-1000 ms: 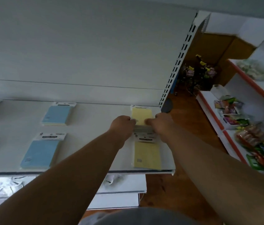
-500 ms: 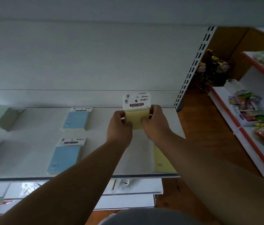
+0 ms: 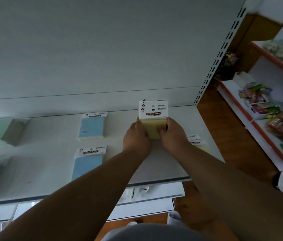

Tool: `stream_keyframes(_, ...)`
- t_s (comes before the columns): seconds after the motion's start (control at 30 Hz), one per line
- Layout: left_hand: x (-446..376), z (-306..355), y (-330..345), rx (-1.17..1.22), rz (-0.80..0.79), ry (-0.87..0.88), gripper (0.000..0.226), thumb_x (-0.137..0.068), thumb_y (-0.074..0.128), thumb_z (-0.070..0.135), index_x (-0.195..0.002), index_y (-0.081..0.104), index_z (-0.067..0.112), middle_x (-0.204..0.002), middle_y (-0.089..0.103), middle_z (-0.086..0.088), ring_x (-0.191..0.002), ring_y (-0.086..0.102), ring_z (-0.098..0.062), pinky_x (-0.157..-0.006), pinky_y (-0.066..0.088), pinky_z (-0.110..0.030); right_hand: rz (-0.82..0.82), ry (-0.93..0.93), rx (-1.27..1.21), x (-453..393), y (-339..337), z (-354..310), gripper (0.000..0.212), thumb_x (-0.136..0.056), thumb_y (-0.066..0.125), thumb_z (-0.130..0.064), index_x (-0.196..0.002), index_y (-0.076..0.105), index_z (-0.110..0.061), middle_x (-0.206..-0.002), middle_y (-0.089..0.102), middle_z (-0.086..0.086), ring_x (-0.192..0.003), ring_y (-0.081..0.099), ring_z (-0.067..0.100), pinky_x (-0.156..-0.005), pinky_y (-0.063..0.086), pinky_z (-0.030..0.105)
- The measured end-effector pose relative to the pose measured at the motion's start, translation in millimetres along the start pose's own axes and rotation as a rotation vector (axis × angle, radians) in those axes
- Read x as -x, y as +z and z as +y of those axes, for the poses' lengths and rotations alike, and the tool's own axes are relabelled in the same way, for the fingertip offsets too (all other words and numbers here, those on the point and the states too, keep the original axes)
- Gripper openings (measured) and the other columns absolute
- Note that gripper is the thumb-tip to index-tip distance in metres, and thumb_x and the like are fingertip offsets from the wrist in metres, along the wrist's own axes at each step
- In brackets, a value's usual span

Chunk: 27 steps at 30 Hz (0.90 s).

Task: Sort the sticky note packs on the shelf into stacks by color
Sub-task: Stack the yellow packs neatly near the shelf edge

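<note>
Currently both hands clasp the yellow packs [image 3: 152, 122] upright above the shelf [image 3: 53, 171]: left hand [image 3: 136, 136] grips one side, right hand [image 3: 172, 134] the other, probably squaring several packs into one block. Another yellow pack [image 3: 197, 141] lies just right, near the shelf's end. Blue packs [image 3: 91, 126] lie well left; bare shelf between leaves room to set down.

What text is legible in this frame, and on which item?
"STICKY NOTE": red banner on the white header card of the yellow sticky note packs held upright by the left hand and right hand.
"STICKY NOTE": dark banner on the header of the near blue sticky note pack; blurred but readable.
Unreadable: small print on the held header, far blue sticky note pack, yellow pack lying on the shelf.
</note>
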State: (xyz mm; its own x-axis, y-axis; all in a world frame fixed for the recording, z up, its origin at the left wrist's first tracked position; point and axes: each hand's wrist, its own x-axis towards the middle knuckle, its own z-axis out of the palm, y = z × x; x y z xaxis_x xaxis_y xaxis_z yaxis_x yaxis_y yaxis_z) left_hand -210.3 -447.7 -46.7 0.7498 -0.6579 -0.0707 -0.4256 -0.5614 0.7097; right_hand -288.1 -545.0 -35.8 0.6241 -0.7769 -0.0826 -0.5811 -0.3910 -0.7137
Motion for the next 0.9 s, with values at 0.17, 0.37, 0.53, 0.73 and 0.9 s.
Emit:
stream_keyframes(0.17,-21,21,-11,-0.096,-0.091,-0.138,0.036,-0.089,0.042,0.016,-0.120,0.058,0.009,-0.115,0.058,-0.015,-0.103,0.058,-0.035,-0.085,0.052,-0.040,0.009,0.036,0.106,-20,-15,0,0.030,-0.096,0.051,-0.039,-0.092,0.060,-0.010,-0.084,0.058,0.004,-0.080,0.055,0.022,-0.065,0.034,0.027)
stream_keyframes(0.37,-38,24,-8,-0.118,-0.182,-0.216,0.038,-0.098,0.038,0.027,-0.108,0.063,0.000,-0.112,0.065,-0.018,-0.103,0.061,-0.035,-0.080,0.049,-0.035,-0.165,0.189,0.065,-55,-25,-1,0.044,-0.093,0.054,-0.046,-0.078,0.053,-0.005,-0.068,0.049,0.006,-0.067,0.052,0.025,-0.047,0.028,0.026)
stream_keyframes(0.53,-29,19,-14,-0.142,-0.142,-0.200,0.027,-0.093,0.042,0.022,-0.097,0.060,0.004,-0.111,0.061,-0.020,-0.097,0.057,-0.034,-0.066,0.040,-0.029,-0.172,0.036,0.418,-55,-35,4,0.061,-0.089,0.037,-0.068,-0.073,0.049,-0.010,-0.069,0.047,0.003,-0.073,0.052,0.025,-0.061,0.036,0.030)
stream_keyframes(0.73,-25,-1,-16,-0.425,-0.185,-0.015,0.051,-0.081,0.065,0.050,-0.116,0.059,0.014,-0.114,0.058,-0.007,-0.102,0.058,-0.027,-0.079,0.046,-0.031,-0.363,-0.242,0.638,-50,-54,27,0.060,-0.062,0.066,-0.078,-0.064,0.050,-0.020,-0.065,0.054,-0.002,-0.066,0.056,0.018,-0.058,0.034,0.030)
stream_keyframes(0.9,-30,8,-2,-0.526,-0.156,0.068,0.040,-0.090,0.057,0.045,-0.107,0.052,0.009,-0.110,0.056,-0.014,-0.102,0.058,-0.034,-0.077,0.044,-0.037,-0.331,-0.289,0.518,-53,-45,34,0.032,-0.077,0.072,-0.041,-0.069,0.060,-0.012,-0.065,0.052,-0.001,-0.072,0.058,0.023,-0.059,0.036,0.029)
